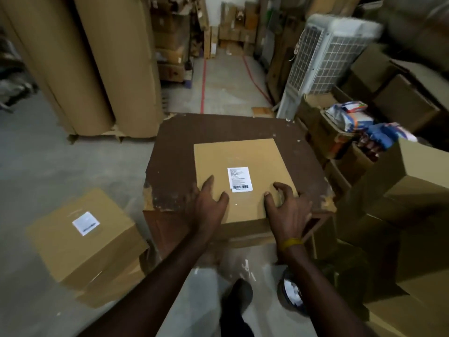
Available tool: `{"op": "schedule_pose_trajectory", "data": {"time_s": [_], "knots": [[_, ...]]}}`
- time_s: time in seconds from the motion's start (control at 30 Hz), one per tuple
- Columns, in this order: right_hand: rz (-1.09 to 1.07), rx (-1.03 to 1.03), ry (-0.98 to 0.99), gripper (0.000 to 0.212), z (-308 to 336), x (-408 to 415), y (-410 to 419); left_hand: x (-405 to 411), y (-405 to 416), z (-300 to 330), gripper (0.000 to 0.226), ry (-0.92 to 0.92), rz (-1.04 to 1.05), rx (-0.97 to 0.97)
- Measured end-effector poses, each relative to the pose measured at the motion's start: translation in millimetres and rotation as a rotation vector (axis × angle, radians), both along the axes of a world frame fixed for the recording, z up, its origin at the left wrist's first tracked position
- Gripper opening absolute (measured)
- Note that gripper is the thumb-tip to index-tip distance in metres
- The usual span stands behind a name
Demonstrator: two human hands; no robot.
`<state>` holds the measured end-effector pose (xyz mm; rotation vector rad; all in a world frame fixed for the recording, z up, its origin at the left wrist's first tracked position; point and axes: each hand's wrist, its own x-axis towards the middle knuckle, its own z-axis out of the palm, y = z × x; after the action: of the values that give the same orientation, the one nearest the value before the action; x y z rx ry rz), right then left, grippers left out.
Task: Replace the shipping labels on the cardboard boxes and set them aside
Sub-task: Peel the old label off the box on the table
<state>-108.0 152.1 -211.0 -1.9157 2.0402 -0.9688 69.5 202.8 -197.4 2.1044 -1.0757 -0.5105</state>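
Resting hands (247,205) on cardboard box (243,156), white barcode label (239,179), print unreadable

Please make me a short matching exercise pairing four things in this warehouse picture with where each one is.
Things
1. shipping label
2. box on the table
3. labelled box on the floor
4. cardboard rolls

Places
A. standing upright at the back left
B. stuck on top of the box on the table, between the left hand and the right hand
C. on the brown table, under both hands
D. on the grey floor, left of the table

Pairs: 1-B, 2-C, 3-D, 4-A
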Motion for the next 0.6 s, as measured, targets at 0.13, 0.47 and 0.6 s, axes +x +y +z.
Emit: {"op": "schedule_pose_trajectory", "data": {"time_s": [0.13,0.47,0.6], "knots": [[-0.009,0.028,0.008,0.034,-13.3,-4.3,-75.7,-6.4,-73.2,-12.1,0.064,-0.007,-0.012,0.053],[0.051,0.114,0.11,0.031,-27.7,-31.0,-241.7,-32.2,-222.7,-26.2,0.062,-0.038,0.018,0.132],[0.159,0.058,0.202,0.028,-26.4,-26.3,-283.7,-34.5,-247.0,-28.6,0.063,-0.116,-0.021,0.182]]}}
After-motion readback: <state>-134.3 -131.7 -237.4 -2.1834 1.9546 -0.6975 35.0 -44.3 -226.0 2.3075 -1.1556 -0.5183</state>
